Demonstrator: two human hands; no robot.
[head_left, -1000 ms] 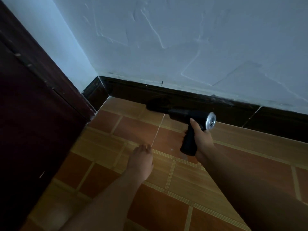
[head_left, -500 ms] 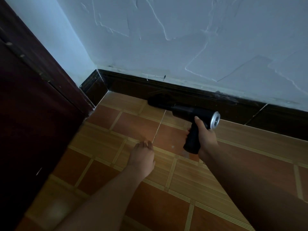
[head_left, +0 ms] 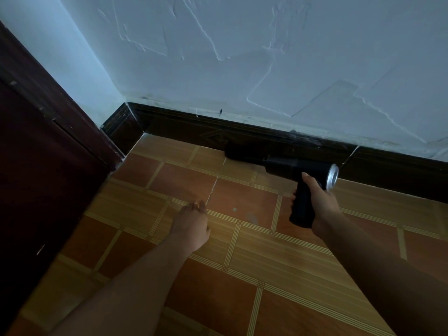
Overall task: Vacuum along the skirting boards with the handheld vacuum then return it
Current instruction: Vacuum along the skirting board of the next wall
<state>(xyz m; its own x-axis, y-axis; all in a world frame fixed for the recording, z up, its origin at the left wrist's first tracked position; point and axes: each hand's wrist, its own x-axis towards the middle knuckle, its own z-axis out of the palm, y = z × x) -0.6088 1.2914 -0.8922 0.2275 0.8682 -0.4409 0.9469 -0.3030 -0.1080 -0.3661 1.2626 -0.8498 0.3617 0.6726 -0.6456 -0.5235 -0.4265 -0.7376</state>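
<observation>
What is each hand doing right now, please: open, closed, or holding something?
Left hand: open, fingers relaxed, holding nothing.
Right hand: closed round the grip of the handheld vacuum.

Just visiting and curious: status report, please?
Right hand grips handheld vacuum; left hand open, idle. Nozzle at skirting board. Nothing blocking the board ahead.

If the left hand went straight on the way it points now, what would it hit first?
Ahead of the left hand: probably the handheld vacuum's black nozzle against the skirting board; only floor tiles lie between, though depth is unclear.
</observation>
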